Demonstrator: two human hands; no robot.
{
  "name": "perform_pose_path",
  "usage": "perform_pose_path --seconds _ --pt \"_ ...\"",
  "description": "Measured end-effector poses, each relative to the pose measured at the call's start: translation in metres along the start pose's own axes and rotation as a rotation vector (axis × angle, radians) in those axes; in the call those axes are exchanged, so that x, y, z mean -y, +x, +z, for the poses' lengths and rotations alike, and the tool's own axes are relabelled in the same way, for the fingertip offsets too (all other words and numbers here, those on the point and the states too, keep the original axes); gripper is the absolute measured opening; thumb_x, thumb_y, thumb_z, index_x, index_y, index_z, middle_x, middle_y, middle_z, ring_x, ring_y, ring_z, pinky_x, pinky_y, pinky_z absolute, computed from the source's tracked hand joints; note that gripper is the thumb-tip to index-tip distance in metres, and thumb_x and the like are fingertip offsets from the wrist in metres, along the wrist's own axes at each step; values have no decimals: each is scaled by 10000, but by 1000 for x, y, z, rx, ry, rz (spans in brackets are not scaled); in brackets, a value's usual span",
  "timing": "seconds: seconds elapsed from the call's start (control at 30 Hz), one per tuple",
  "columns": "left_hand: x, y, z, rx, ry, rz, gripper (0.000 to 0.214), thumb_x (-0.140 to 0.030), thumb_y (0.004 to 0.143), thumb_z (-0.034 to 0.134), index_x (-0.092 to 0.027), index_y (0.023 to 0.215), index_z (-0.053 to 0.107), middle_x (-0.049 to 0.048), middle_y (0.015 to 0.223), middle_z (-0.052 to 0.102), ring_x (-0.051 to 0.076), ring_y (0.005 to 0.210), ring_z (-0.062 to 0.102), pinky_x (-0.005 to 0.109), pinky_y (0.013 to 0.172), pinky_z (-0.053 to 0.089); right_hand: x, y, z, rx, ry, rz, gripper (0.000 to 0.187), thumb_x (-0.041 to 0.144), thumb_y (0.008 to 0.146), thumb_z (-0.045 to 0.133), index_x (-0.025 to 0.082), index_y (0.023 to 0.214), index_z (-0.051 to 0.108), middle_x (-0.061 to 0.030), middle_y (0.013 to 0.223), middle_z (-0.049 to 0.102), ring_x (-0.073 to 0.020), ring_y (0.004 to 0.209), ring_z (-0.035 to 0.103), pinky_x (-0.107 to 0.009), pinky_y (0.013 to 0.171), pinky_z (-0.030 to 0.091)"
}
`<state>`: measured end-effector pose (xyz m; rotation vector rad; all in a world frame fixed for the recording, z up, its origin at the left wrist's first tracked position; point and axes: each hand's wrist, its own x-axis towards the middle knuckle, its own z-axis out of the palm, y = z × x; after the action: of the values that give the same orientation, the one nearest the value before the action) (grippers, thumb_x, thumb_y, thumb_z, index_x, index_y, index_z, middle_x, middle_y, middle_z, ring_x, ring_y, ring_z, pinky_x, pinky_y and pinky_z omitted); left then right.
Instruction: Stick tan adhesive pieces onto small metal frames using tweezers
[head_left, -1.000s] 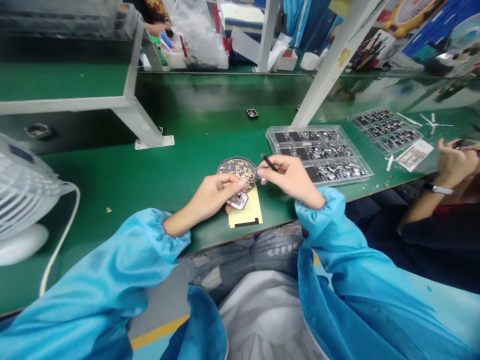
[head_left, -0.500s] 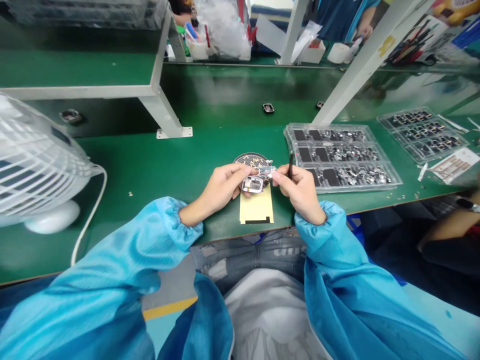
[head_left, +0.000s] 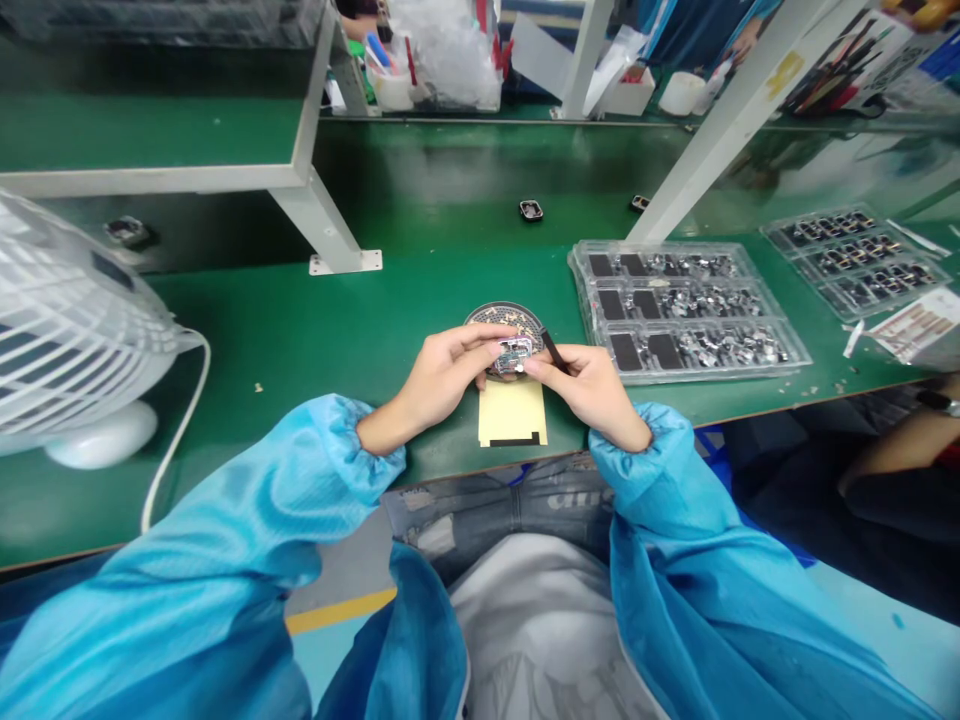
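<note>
My left hand (head_left: 444, 378) is closed on a small smartwatch case (head_left: 514, 345), thumb on top and fingers behind it. A small silvery circuit part lies over the case's open face; exactly how it is seated I cannot make out. My right hand (head_left: 594, 392) pinches at the lower right edge of this part. Black tweezers (head_left: 553, 348) are also held in the right hand, sloping up and left. Beneath both hands lie a round dark dish (head_left: 474, 315) holding tiny pale pieces and a yellow pad (head_left: 513, 412) with a black strip along its lower edge.
To the right stands a clear compartment tray (head_left: 795, 362) of dark squares and small metal parts, with another parts tray (head_left: 847, 250) beyond. A white fan (head_left: 82, 330) is at left. Shelf posts (head_left: 319, 215) rise behind. A loose watch case (head_left: 531, 210) lies farther back.
My right hand has brought the circuit part left onto the watch case, which has turned and risen slightly. The tweezers have tipped from upright to leaning left.
</note>
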<state>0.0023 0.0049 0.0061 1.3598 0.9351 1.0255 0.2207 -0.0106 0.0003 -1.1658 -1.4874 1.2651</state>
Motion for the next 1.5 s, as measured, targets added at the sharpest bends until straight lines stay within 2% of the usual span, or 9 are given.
perform_pose_path --seconds 0.2,0.33,0.53,0.77,0.83,0.9,1.03,1.3,1.5 --pt "5 -1 2 34 -33 47 369 -377 914 776 -160 1212 788 121 1087 798 194 827 755 272 672 610 -4 1 -1 -44 18 24 299 503 811 857 212 882 857 -33 899 828 -182 785 717 -301 736 580" --pt "6 -3 2 48 107 90 482 -376 863 828 -156 1284 748 140 1170 777 216 902 758 327 798 629 -3 1 -1 -61 38 46 325 520 774 888 207 854 846 -11 758 763 -139 659 626 -272 636 521" --pt "7 -5 4 12 339 235 443 -335 886 814 -173 1293 754 120 1177 780 131 702 644 261 634 534 -3 0 -1 -62 105 71 347 512 735 925 190 818 829 32 572 566 -99 574 480 -242 551 407" --pt "4 -5 2 -19 484 483 354 -294 932 794 -203 1274 796 87 1166 811 116 690 650 257 730 578 -1 -2 -2 -52 149 91 371 522 793 882 166 794 779 43 578 506 -85 571 426 -248 579 390" --pt "4 -5 3 -34 429 413 376 -310 906 824 -198 1265 804 91 1139 817 127 699 678 265 722 593 -1 -2 -1 -58 122 73 384 525 804 873 163 778 748 29 628 552 -89 601 456 -253 606 410" --pt "6 -5 3 -36 289 247 445 -346 857 873 -180 1264 803 106 1125 818 162 763 737 288 749 625 -1 -1 0 -108 72 35 396 511 758 913 173 801 709 19 703 603 -100 652 499 -254 630 426" --pt "6 -3 4 48 -81 -23 564 -370 760 951 -146 1252 791 143 1197 798 257 970 804 390 933 667 -5 3 3 -144 73 -17 510 493 664 974 211 942 653 -8 895 680 -156 844 623 -260 684 487" --pt "0 -2 8 62 -189 -81 570 -319 714 984 -126 1213 789 157 1212 792 282 1027 806 435 1013 654 -2 0 1 -66 112 -48 445 464 772 902 205 1058 680 -32 971 694 -177 953 654 -285 770 540" --pt "0 -3 8 53 -182 -89 573 -344 750 964 -121 1245 781 157 1189 798 274 973 816 428 981 668 1 -1 0 -39 138 -34 439 422 776 887 202 1091 675 -40 999 686 -162 904 621 -261 671 495"
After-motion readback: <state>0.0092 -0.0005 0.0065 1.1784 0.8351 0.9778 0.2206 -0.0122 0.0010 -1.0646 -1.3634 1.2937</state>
